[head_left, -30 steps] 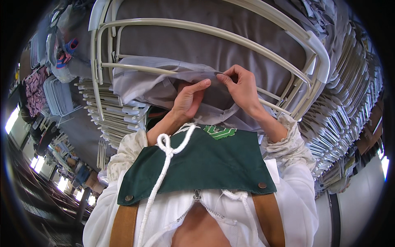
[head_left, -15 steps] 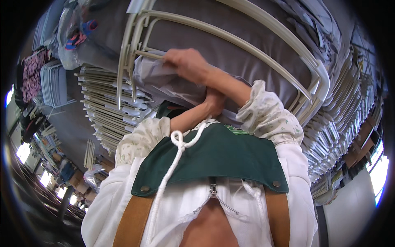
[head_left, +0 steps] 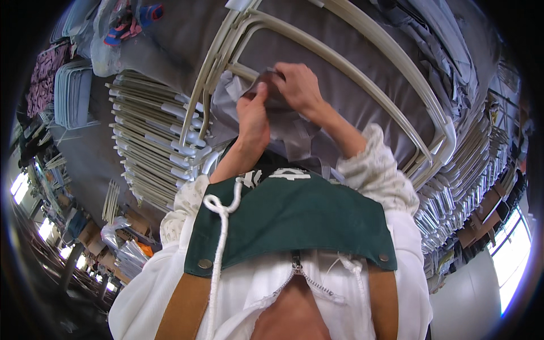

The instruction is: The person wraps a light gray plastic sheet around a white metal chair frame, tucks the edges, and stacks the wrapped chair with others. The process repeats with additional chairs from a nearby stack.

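Observation:
In front of my chest, my right hand (head_left: 300,86) pinches the edge of a piece of grey fabric (head_left: 286,119). My left hand (head_left: 253,115), thumb raised, has hold of the same fabric at its left side. The fabric hangs down below both hands, and its lower end goes out of sight behind my green apron (head_left: 294,221). Just beyond the hands lies a cream metal tube frame (head_left: 328,54) with rounded corners. The fabric's upper left part touches or overlaps the frame's near bar; I cannot tell whether it is fixed there.
A stack of cream tube frames (head_left: 150,141) stands to the left, and another stack of frames (head_left: 453,187) to the right. Folded grey fabric (head_left: 436,62) is piled at the far right. A clear plastic bag (head_left: 107,51) and pale blue frames (head_left: 73,93) are at the far left.
My left hand has come up from under my right forearm to the fabric. My right hand has moved right. The frame and surroundings have shifted slightly in view.

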The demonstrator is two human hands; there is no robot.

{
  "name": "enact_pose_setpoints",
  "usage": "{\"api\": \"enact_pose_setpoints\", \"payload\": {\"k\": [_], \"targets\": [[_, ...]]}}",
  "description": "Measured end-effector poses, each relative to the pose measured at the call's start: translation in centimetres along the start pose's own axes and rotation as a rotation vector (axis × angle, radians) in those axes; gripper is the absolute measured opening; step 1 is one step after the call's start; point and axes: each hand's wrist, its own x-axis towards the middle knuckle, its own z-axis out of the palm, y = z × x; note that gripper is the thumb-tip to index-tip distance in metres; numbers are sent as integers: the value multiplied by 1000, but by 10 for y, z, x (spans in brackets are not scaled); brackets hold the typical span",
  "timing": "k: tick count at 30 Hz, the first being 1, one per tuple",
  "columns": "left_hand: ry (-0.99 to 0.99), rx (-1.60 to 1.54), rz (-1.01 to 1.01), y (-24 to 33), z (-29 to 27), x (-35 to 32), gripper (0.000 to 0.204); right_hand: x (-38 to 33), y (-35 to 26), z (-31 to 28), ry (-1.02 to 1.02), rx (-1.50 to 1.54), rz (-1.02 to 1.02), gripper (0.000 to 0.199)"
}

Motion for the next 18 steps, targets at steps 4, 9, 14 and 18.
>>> {"api": "enact_pose_setpoints", "payload": {"k": [4, 9, 14, 18], "targets": [[-244, -426, -169, -9, -33, 35, 23, -38, -1, 5, 172, 319, 46, 13], [-481, -466, -207, -16, -45, 26, 44, -55, -20, -3, 243, 284, -17, 18], [-430, -276, -147, 0, -39, 28, 42, -30, -12, -3, 159, 289, 164, 13], [-277, -63, -143, -3, -32, 47, 28, -5, 3, -1, 87, 241, 257, 17]]}}
